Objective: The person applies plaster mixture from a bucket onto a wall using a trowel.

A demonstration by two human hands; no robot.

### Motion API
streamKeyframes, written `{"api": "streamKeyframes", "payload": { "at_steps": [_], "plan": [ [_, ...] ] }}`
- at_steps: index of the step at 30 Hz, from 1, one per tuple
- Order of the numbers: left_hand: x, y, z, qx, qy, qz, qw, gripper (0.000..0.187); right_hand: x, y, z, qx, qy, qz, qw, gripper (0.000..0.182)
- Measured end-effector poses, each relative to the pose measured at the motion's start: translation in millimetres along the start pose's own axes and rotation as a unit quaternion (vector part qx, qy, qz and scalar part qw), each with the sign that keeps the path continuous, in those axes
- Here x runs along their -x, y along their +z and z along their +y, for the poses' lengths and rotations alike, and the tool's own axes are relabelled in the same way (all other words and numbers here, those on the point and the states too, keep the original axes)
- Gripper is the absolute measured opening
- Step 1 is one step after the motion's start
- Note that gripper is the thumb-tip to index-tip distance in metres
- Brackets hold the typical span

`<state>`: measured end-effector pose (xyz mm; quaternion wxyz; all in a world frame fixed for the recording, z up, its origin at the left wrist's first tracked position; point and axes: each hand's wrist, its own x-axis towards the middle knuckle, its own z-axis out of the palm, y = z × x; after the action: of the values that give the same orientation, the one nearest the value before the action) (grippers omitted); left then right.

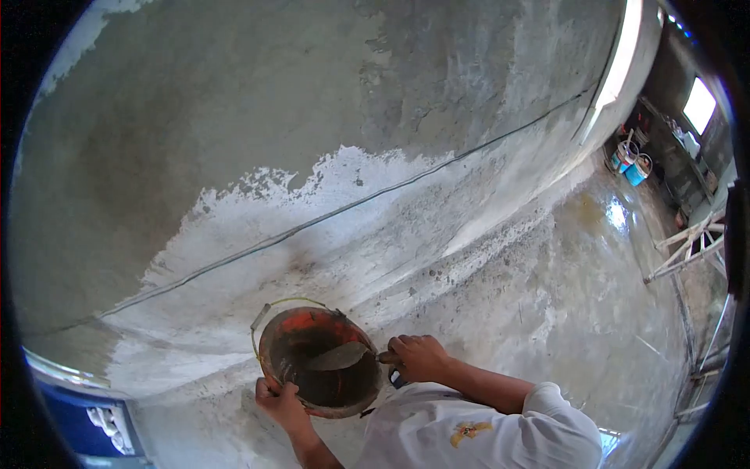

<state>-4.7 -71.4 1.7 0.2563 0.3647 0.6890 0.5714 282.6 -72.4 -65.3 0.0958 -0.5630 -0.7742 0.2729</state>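
Left hand [280,402] and right hand [420,358] are both curled firmly: the bucket's near-left rim is pinched by the first, a trowel's handle is gripped by the second. Beyond the bucket [306,320], the wall [234,94] is covered in darker grey, with a ragged pale band lower down. To the bucket's right, the blotched floor [609,297] is seen. Between the hands, the bucket's mouth is turned toward the camera; its rim is apparently held so that it is steadied. Across that mouth the trowel [339,357] is laid, presumably so that drips are caught; whether the dark contents are touched cannot be told. At the bucket's far side, no load seems to be carried by the thin bail [295,299].
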Motion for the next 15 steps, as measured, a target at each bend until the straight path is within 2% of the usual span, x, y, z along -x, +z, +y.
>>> {"api": "streamKeyframes", "payload": {
  "at_steps": [2, 4, 5, 7, 11, 12, 14, 15],
  "plan": [
    [0.0, -2.3, 4.8, 0.009, -0.001, 0.022, 1.000, 0.034, -3.0, -17.8, -10.2, 0.012, -0.005, -0.014, 1.000, 0.030],
    [-0.3, -1.4, 11.6, -0.018, 0.006, 0.026, 0.999, 0.034, -13.2, -40.4, -18.0, 0.041, -0.050, -0.039, 0.997, 0.028],
    [-0.1, -2.7, 11.7, -0.015, 0.008, 0.045, 0.999, 0.034, -21.2, -38.4, -14.6, 0.046, -0.068, -0.041, 0.996, 0.028],
    [-0.2, -2.5, 11.8, -0.005, 0.013, 0.044, 0.999, 0.034, -34.0, -22.6, -1.6, 0.009, -0.042, -0.052, 0.998, 0.030],
    [0.0, 2.6, 16.0, 0.031, 0.015, 0.078, 0.996, 0.032, -47.3, -40.0, -4.6, 0.031, -0.145, -0.023, 0.989, 0.029],
    [-1.1, 3.2, 17.4, 0.003, 0.024, 0.076, 0.997, 0.032, -53.7, -40.4, -3.6, 0.035, -0.154, -0.020, 0.987, 0.029],
    [-4.2, 2.6, 21.4, -0.023, 0.038, 0.073, 0.996, 0.031, -61.9, -36.1, -1.9, 0.015, -0.074, -0.061, 0.995, 0.030],
    [-5.5, 2.1, 23.9, -0.016, 0.034, 0.072, 0.997, 0.031, -64.6, -38.8, -4.5, 0.036, -0.080, -0.063, 0.994, 0.030]
  ]
}}
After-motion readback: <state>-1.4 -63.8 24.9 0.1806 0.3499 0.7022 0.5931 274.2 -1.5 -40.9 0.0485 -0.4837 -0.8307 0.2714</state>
